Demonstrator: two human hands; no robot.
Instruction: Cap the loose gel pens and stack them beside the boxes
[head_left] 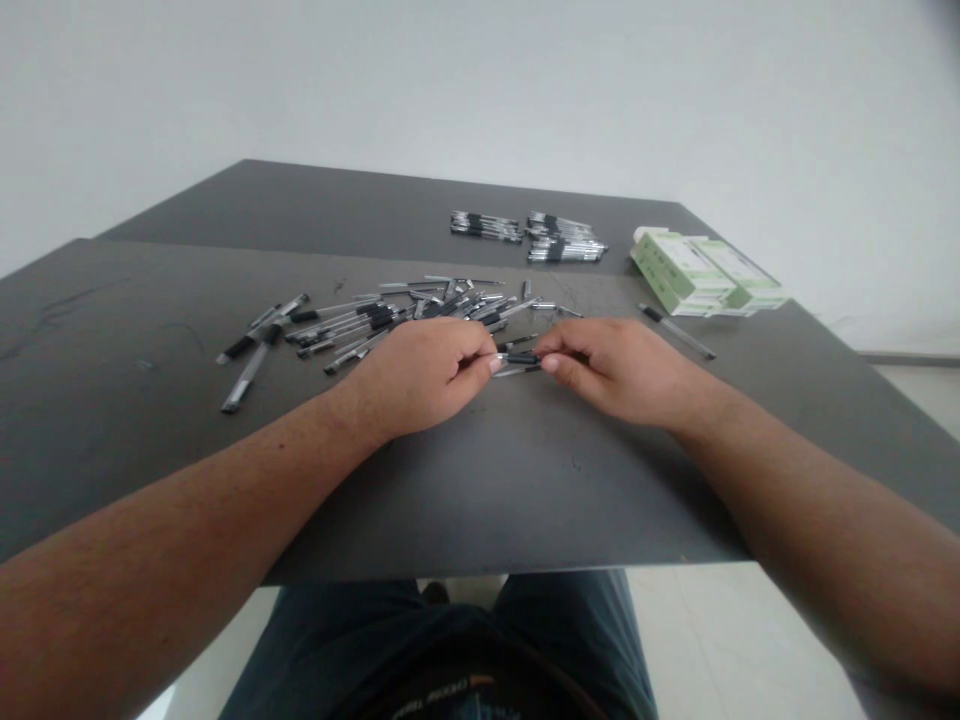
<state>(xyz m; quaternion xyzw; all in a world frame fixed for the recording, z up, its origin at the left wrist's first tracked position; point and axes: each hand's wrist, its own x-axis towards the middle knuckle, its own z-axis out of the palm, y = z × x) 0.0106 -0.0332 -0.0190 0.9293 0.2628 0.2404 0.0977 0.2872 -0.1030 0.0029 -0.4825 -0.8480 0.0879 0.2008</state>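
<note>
Between my two hands is a pen (521,358) with a clear barrel and a black grip, held level just above the table. My left hand (439,372) pinches its left end between thumb and forefinger. At the other end, the thumb and fingers of my right hand (607,368) are closed on it; the tip is hidden there. Just behind my hands spreads a loose pile of pen parts (375,318), with clear barrels, black grips and thin refills lying in many directions. Part of the pile is covered by my left hand.
Stacked pens lie in two groups at the back, the left group (485,227) and the right group (566,240). Two green and white boxes (682,275) stand at the right. A single pen (677,332) lies before them. More pens (253,370) rest at the left on the dark table (480,500).
</note>
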